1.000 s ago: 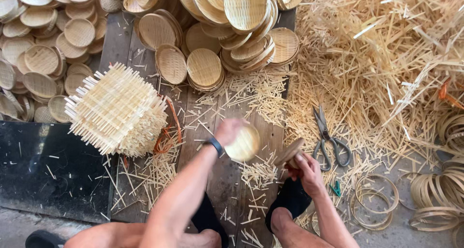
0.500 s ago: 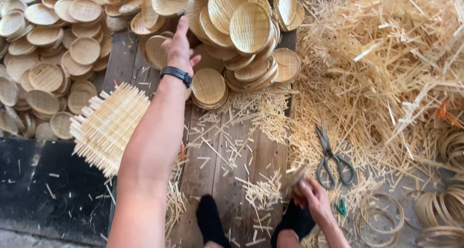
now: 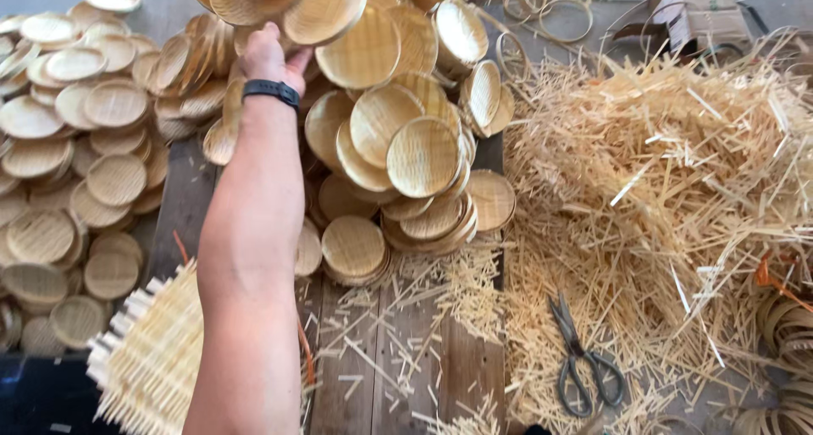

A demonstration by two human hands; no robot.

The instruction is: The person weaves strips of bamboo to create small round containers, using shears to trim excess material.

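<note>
Up at the top right corner sits a brown cardboard box [image 3: 699, 7], flaps loose, tilted behind the straw heap; whatever label it carries is too small to make out. Now to the action: the left hand [image 3: 271, 55] is stretched far forward, arm fully extended up the middle-left of the view, a black wristband [image 3: 271, 92] snug at the wrist. The hand sits right under a round woven bamboo tray [image 3: 326, 10] at the top of the big pile of trays [image 3: 406, 138], thumb side touching the tray's lower edge. The fingers are curled away behind the hand and the tray rim, so I cannot tell whether they clutch it or rest loose. The back of the hand faces the camera, the forearm runs straight down to the bottom edge.

The right hand is out of the picture.

More flat woven discs [image 3: 85, 147] spread across the left, overlapping one another. A square mat of bamboo slats [image 3: 148, 359] pokes in at the bottom left, just beside the forearm. On the wooden planks [image 3: 398, 350] lie scattered splinters, and to the right a great heap of bamboo strips [image 3: 669, 189]. Dark scissors [image 3: 580, 359] lie at the heap's lower edge, well apart from the hand. Coiled bamboo rings [image 3: 788, 333] sit at the far right.
</note>
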